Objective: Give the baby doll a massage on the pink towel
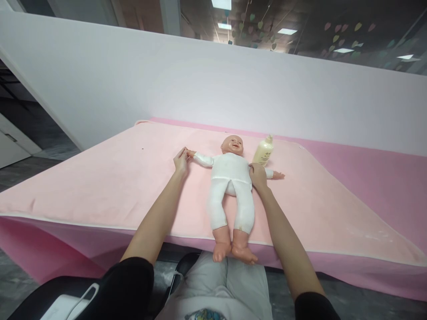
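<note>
A baby doll (232, 166) in a white body suit lies on its back, head toward the wall and bare feet over the table's near edge. My left hand (181, 161) is closed on the doll's small hand, with that arm stretched out sideways. At the doll's other side, my right hand (259, 176) has its fingers curled against the torso and upper arm. It covers part of that arm; the doll's other hand lies free beyond it. A pale yellow pump bottle (263, 151) stands just behind my right hand, beside the doll's head.
A light pink mat (110, 178) covers most of the table, over a darker pink cloth (373, 178). A white partition (207, 84) rises behind the table. A white device with a cable (66, 306) is at the lower left, near a black chair.
</note>
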{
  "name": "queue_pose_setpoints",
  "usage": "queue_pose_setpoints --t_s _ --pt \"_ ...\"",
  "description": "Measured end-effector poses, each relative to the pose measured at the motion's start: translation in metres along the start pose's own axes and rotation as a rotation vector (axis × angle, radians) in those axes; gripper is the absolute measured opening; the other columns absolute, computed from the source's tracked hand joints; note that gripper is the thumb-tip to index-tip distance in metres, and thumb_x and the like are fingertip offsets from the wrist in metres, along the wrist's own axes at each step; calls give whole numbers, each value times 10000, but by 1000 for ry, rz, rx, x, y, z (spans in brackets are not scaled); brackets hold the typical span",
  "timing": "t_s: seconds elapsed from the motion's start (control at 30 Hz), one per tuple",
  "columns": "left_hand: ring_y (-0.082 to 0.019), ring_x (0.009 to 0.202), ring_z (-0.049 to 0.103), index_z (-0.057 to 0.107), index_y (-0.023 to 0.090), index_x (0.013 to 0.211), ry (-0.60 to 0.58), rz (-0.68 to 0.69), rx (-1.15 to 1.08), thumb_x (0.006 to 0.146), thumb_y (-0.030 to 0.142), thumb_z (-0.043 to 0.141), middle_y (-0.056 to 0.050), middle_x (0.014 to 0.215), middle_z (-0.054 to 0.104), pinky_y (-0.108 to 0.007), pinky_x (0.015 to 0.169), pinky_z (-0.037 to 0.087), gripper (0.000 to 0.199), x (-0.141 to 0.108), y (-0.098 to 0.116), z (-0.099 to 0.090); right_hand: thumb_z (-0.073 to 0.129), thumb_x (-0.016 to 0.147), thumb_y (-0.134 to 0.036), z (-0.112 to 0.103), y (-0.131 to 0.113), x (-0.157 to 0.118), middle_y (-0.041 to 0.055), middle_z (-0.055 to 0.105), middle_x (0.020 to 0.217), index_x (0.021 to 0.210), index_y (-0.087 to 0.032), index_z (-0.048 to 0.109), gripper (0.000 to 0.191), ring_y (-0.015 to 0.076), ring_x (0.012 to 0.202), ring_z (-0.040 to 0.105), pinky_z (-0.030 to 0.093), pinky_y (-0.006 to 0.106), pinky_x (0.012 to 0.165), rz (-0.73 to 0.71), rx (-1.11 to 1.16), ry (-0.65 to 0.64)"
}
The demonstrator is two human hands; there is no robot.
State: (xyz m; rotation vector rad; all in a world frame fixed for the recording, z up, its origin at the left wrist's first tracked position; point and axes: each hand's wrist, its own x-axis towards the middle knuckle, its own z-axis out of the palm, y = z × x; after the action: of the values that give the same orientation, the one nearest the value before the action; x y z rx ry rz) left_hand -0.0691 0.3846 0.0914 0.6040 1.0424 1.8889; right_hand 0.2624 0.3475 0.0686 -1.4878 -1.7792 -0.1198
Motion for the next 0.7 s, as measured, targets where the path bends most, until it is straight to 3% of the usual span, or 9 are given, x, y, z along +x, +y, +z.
queue_pose_setpoints --t_s 0.7 --pt "-88 746 644 661 143 1053 -12 -42 -11 868 135 554 -102 1115 671 -223 741 495 214 3 0 -1 381 776 -131 -1 0 0 129 659 942 901 -139 630 278 256 925 566 436 401 899 9 8 -13"
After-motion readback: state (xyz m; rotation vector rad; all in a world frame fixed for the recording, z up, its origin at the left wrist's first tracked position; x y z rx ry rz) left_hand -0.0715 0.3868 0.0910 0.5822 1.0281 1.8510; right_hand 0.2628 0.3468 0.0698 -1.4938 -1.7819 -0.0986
